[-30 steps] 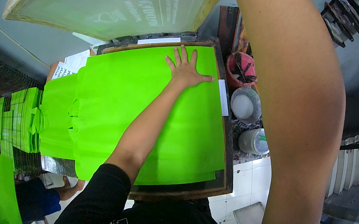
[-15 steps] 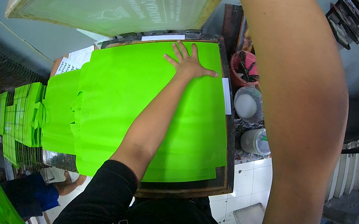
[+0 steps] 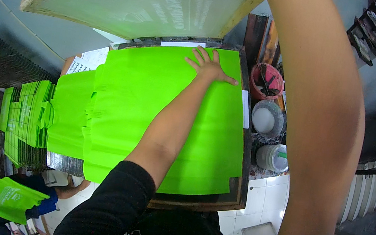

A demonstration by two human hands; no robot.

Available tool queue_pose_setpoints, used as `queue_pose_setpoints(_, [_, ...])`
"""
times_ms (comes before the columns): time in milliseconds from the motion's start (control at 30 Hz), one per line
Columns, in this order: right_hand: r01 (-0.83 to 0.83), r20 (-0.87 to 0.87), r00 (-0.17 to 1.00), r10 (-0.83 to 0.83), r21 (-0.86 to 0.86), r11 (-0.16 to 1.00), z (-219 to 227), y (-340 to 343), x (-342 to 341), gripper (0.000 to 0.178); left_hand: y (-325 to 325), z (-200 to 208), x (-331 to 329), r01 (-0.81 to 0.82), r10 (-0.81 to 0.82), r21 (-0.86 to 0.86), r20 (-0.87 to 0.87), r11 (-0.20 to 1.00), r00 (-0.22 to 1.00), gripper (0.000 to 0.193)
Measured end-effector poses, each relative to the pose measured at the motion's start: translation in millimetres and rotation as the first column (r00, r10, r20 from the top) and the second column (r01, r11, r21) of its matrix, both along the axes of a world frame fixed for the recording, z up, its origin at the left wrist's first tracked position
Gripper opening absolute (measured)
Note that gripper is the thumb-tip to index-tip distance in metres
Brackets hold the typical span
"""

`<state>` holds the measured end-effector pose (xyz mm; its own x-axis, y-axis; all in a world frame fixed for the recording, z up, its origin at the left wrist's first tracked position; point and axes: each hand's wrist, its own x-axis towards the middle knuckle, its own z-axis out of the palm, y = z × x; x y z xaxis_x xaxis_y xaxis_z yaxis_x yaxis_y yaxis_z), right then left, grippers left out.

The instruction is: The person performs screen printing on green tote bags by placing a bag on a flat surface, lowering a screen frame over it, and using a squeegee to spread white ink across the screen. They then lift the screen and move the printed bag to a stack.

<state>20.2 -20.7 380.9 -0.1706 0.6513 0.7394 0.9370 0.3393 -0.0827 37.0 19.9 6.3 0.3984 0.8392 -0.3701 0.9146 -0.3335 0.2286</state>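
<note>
My left hand [image 3: 211, 69] lies flat, fingers spread, on the far right part of a bright green fabric sheet [image 3: 151, 102], which looks like a flat bag. That sheet covers most of a dark-edged board [image 3: 245, 151], with more green pieces showing at its left edge. Over the far edge of the board stands a tilted printing screen [image 3: 127, 2] in a pale wooden frame, with reversed white lettering. Raised on the right, my right arm [image 3: 326, 115] runs up past the top of the picture, so its hand is out of view.
Right of the board stand a pink bucket [image 3: 266, 81] holding tools, a tub with white contents [image 3: 264, 120] and a whitish pot [image 3: 271, 157]. Wire racks [image 3: 29, 112] with green pieces are at the left. At lower left a person holds a printed green piece [image 3: 13, 198].
The view has shifted slightly. My left hand stays flat on the green sheet. At lower left, the other person's green piece has moved away from the picture's edge and now shows its white print.
</note>
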Motion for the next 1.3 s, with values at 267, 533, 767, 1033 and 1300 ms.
queue_pose_setpoints(267, [-0.103,-0.094,0.992,0.087,-0.179,0.978,-2,-37,-5,0.037,3,-6,-11,0.049,-0.050,0.015,0.041,0.999,0.998,0.156])
queue_pose_setpoints(533, [-0.030,-0.065,0.998,0.021,-0.138,0.990,-9,-34,-9,0.036,4,-12,-17,0.053,-0.055,0.019,0.069,0.998,0.996,0.155])
queue_pose_setpoints(767, [-0.009,-0.019,1.000,0.008,-0.060,0.998,-14,-23,-5,0.035,-4,-9,-12,0.026,-0.026,0.010,0.099,1.000,0.995,0.155])
queue_pose_setpoints(1033, [-0.041,-0.035,0.999,0.038,-0.074,0.996,-10,-24,-6,0.034,1,-12,-5,0.010,-0.010,0.004,0.053,1.000,0.999,0.155])
queue_pose_setpoints(1300, [-0.045,-0.073,0.997,0.037,-0.112,0.993,-9,-32,-4,0.031,6,-10,2,0.038,-0.041,0.054,0.057,0.998,0.998,0.151])
